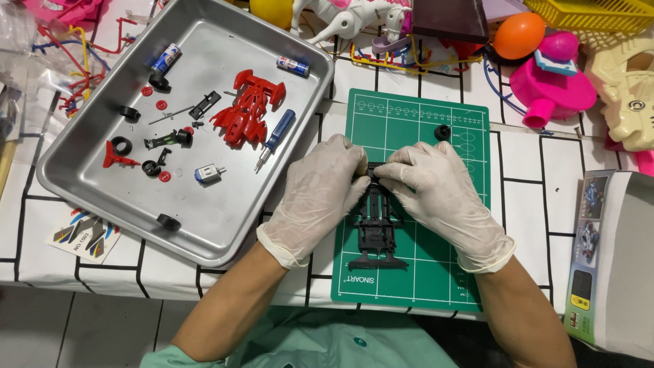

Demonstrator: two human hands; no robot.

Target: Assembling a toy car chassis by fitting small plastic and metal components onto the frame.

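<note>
Both my hands wear white gloves and meet over a green cutting mat. My left hand and my right hand pinch the far end of a black toy car chassis that lies lengthwise on the mat. My fingertips hide the part of the chassis between them. A small black wheel sits on the mat just beyond my right hand.
A metal tray at left holds a red car body, a blue-handled screwdriver, two batteries, a small motor, black wheels and red parts. Plastic toys crowd the far edge. A printed box lies at right, a sticker sheet at left.
</note>
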